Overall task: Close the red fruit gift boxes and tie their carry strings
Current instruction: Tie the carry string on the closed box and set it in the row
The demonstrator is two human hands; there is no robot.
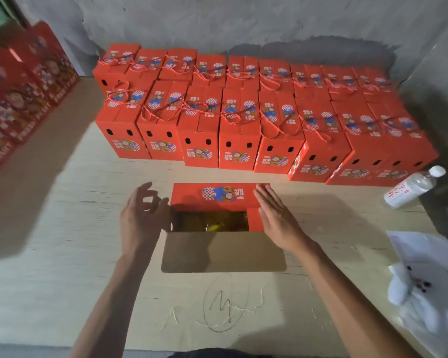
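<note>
Box-closing step, mid-table (62, 254): open gift box (219, 197), far flap folded, near brown flap (223, 251) lying flat. Right hand (274, 218) straight-fingered against right side tab; left hand (140, 215) loosely spread, gripping nothing. Next, probably: tuck tabs, raise near flap, then string.

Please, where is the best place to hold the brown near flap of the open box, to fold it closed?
Probably the near flap by its free edge nearest the person, one hand near each rounded corner, coming from the near side. It lies flat and open toward the person, hinged at the open box, so that edge swings up and over.
</note>
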